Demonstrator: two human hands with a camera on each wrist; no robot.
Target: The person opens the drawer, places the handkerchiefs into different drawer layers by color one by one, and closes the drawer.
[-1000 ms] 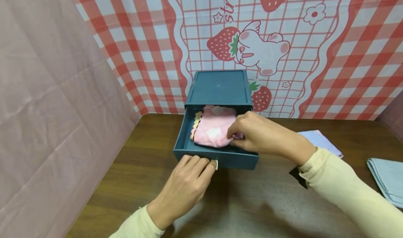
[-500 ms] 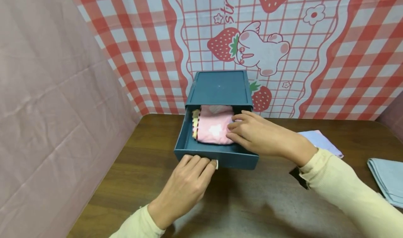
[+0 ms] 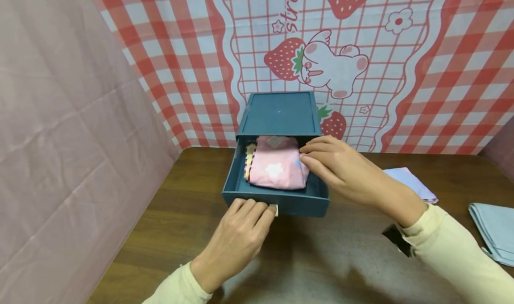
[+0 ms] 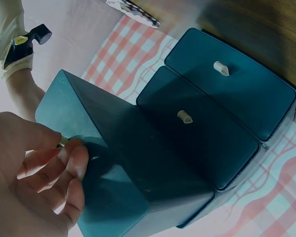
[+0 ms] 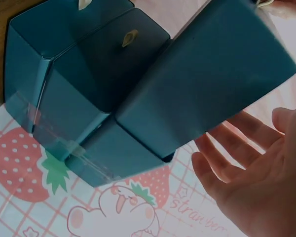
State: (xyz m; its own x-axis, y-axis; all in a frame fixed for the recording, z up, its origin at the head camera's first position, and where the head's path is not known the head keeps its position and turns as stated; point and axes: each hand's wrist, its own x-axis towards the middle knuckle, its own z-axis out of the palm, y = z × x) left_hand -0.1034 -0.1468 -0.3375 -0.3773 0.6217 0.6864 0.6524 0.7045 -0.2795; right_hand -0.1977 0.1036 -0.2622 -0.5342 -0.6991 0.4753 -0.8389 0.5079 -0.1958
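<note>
The top drawer (image 3: pixel 301 207) of a dark teal cabinet (image 3: pixel 281 114) is pulled out. My left hand (image 3: pixel 236 237) pinches the small cream pull tab (image 4: pixel 63 141) on its front. Inside lies a folded pink cloth (image 3: pixel 275 159) with a white flower patch; a yellow patterned folded cloth (image 3: pixel 249 161) shows along its left side. My right hand (image 3: pixel 341 170) is over the drawer's right side with fingers extended, its fingertips by the pink cloth's right edge. From the right wrist view, the right palm (image 5: pixel 266 173) looks bare, while the fingertips are partly hidden behind the drawer.
Two lower drawers, a middle one (image 4: pixel 187 128) and a bottom one (image 4: pixel 232 79), are closed. On the wooden table (image 3: pixel 160 232), a folded lavender cloth (image 3: pixel 413 183) and a folded light blue cloth (image 3: pixel 494 230) lie to the right. A checked strawberry curtain (image 3: pixel 192 72) hangs behind.
My right hand let go of the pink cloth, whose right side now lies flatter in the drawer, and moved slightly right and up. The left hand stayed on the pull tab.
</note>
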